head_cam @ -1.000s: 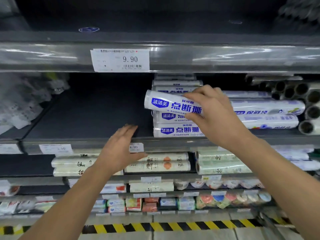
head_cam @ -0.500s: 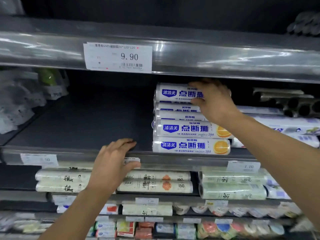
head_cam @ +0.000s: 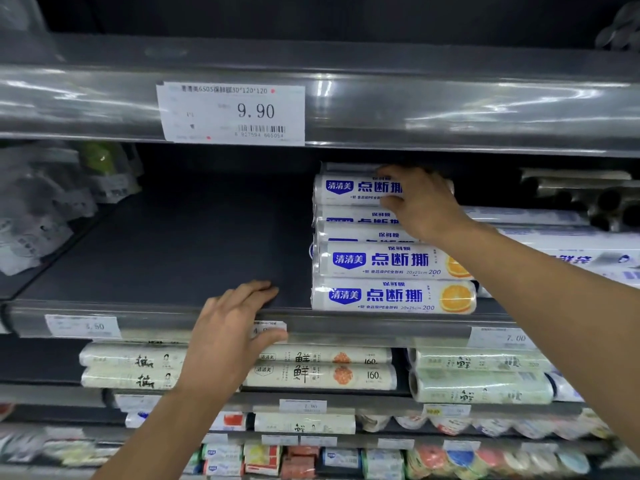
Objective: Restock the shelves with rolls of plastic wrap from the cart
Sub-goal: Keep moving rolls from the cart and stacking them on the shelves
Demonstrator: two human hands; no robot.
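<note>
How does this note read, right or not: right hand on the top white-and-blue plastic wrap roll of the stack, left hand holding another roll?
Not quite. The head view shows the left hand holding nothing; it rests on the grey metal shelf edge. The right hand is on the top white-and-blue roll, as noted.

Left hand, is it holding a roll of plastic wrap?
No, the left hand rests on the shelf edge with no roll in it; the right hand grips the top roll.
</note>
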